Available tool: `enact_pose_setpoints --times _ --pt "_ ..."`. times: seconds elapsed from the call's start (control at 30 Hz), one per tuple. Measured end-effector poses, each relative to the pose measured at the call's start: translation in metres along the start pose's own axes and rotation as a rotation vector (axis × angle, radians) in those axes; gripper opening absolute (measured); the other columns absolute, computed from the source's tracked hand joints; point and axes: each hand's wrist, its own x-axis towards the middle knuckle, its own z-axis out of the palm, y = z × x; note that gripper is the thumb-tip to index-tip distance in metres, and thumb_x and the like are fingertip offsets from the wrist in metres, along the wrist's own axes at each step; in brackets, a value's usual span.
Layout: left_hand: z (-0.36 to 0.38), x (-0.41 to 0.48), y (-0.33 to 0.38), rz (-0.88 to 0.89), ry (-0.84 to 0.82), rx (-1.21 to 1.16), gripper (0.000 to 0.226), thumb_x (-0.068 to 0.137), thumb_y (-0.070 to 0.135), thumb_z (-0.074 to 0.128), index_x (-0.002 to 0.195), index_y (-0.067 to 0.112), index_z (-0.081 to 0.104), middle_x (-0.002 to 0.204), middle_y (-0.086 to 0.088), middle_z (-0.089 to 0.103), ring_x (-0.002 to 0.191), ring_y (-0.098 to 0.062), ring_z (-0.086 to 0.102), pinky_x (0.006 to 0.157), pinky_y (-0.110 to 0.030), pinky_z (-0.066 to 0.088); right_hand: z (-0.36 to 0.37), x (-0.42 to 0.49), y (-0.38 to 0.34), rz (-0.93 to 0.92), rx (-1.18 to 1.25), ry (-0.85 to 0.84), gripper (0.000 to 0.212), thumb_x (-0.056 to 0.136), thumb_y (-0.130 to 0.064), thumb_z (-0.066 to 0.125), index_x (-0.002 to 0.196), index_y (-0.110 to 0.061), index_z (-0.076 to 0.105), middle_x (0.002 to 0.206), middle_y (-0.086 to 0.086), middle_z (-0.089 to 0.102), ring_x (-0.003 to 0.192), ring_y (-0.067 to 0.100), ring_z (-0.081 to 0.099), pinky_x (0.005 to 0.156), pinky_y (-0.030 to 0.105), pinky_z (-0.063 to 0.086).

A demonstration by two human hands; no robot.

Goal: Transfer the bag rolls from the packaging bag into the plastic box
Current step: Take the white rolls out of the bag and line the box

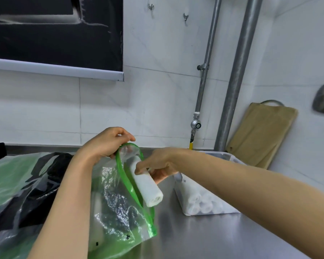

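Here the left hand [107, 143] pinches the green rim of the bag [120, 212] at its 12 o'clock edge, fingers [127, 137] curled together on the plastic. The right hand [157, 165] grips a white roll [148, 187], its fingers clamped round the upper half. The roll lies tilted across the bag's open mouth, its free end pointing to 5 o'clock. The box [232, 159] stands on the steel surface [204, 236] at 3 o'clock of the bag, near it, with more rolls [200, 202] lying inside. A board [260, 135] leans on the wall at 2 o'clock.
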Motion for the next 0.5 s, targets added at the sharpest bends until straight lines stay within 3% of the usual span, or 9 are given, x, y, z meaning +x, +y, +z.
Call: enact_pose_setpoints --times 0.17,0.27,0.4,0.5 --pt "0.006 0.000 0.004 0.003 -0.006 0.010 0.022 0.096 0.022 0.045 0.099 0.012 0.065 0.086 -0.009 0.065 0.054 -0.014 0.040 0.050 -0.024 0.031 -0.028 -0.015 0.004 0.015 0.024 0.068 0.012 0.088 -0.011 0.059 0.093 -0.003 0.052 0.086 0.013 0.061 0.069 0.021 0.060 0.084 0.033 0.053" --pt "0.009 0.001 0.004 -0.004 -0.023 0.022 0.021 0.096 0.022 0.045 0.097 0.014 0.065 0.083 -0.006 0.067 0.052 -0.014 0.040 0.049 -0.025 0.030 -0.045 -0.023 0.006 0.011 0.039 0.140 0.015 0.089 -0.011 0.059 0.081 -0.004 0.050 0.078 0.010 0.059 0.066 0.019 0.059 0.079 0.032 0.054" --pt "0.012 0.002 0.005 -0.010 -0.035 0.052 0.021 0.096 0.021 0.045 0.097 0.015 0.065 0.085 -0.009 0.065 0.050 -0.014 0.039 0.048 -0.025 0.031 -0.068 -0.030 0.011 0.036 0.055 0.231 0.015 0.088 -0.013 0.060 0.086 -0.003 0.050 0.080 0.012 0.060 0.066 0.020 0.060 0.075 0.029 0.053" --pt "0.014 0.002 0.005 -0.021 -0.051 0.045 0.020 0.096 0.019 0.045 0.096 0.014 0.064 0.082 -0.005 0.065 0.047 -0.013 0.039 0.045 -0.022 0.031 -0.086 -0.032 0.019 0.052 0.074 0.283 0.021 0.089 -0.013 0.059 0.103 -0.001 0.050 0.086 0.012 0.060 0.068 0.020 0.061 0.073 0.029 0.054"
